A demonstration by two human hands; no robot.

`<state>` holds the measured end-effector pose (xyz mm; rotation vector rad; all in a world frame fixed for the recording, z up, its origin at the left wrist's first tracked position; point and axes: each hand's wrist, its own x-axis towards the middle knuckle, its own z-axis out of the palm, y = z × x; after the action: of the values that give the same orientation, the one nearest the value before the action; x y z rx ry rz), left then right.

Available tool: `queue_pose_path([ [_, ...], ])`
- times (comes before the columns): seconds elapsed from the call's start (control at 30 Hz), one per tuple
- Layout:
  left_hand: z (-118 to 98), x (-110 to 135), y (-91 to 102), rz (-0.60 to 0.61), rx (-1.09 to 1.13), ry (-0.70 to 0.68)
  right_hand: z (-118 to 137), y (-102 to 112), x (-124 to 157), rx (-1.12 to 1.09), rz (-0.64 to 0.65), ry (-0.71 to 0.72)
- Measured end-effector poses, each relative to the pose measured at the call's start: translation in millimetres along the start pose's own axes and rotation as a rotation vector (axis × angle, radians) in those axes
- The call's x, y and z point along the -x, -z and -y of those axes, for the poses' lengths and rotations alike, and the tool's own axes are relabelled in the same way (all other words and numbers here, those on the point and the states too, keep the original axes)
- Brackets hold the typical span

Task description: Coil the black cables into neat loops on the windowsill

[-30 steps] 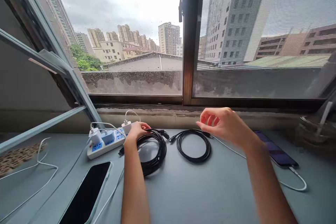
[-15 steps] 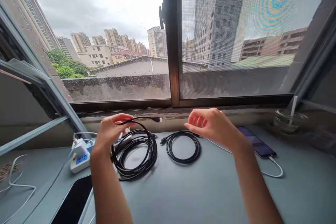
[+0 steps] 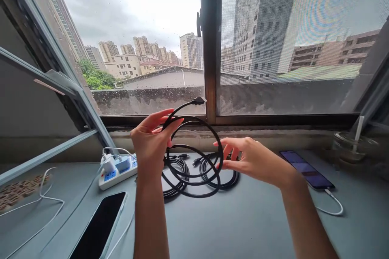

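My left hand (image 3: 152, 137) is closed, pinching a coiled black cable (image 3: 194, 184) at its upper left. The coil hangs above the table in loose loops. One end sticks up over the hand, ending in a black plug (image 3: 198, 100) that looks like an HDMI plug. At the coil's right side, my right hand (image 3: 235, 153) has its fingers and thumb curled loosely round the loops. Behind the raised coil, two more black cable coils lie on the table, one at left (image 3: 174, 194) and one at right (image 3: 234, 180), both partly covered.
A white power strip (image 3: 118, 178) with plugs stands at left, near a dark phone (image 3: 99, 224). To the right lies another phone (image 3: 306, 170) on a white charging cord (image 3: 337, 204). A glass jar (image 3: 349, 151) holds a straw. The window sill (image 3: 273, 133) borders the table's back.
My left hand has lifted one cable coil off the table, bringing it up and right. My right hand has come to the coil's right side. The view has shifted left.
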<state>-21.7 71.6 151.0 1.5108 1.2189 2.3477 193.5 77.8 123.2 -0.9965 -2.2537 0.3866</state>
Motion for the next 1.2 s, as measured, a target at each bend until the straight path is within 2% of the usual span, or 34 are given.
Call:
queue_pose_path([
  [0.17, -8, 14, -12.3, 0.102, 0.059, 0.023, 3, 0, 6, -0.019, -0.097, 0.068],
  [0.33, -17, 22, -16.4, 0.180, 0.211, 0.100, -1, 4, 7, -0.046, -0.302, 0.122],
  [0.43, -19, 24, -17.8, 0.208, 0.261, 0.119, -6, 6, 3, -0.043, -0.475, 0.101],
  [0.5, -19, 23, -18.6, 0.233, 0.267, 0.112, -12, 5, -2, -0.019, -0.541, 0.037],
  [0.57, -17, 22, -19.5, 0.267, 0.251, 0.084, -19, 4, -7, 0.011, -0.508, -0.061],
  [0.7, -14, 19, -20.4, 0.296, 0.227, -0.003, -29, 3, -15, -0.068, -0.273, -0.146],
  [0.77, -13, 17, -19.9, 0.278, 0.210, -0.033, -27, 6, -15, -0.237, -0.201, -0.108],
  [0.9, -13, 15, -16.4, 0.259, 0.153, -0.087, -12, 15, -7, -0.576, -0.140, 0.022],
  [1.1, -18, 16, -13.8, 0.253, 0.069, -0.048, 11, 15, 8, -0.700, -0.075, 0.135],
  [1.2, -23, 20, -16.3, 0.189, 0.062, -0.038, 16, 12, 10, -0.780, -0.046, 0.179],
])
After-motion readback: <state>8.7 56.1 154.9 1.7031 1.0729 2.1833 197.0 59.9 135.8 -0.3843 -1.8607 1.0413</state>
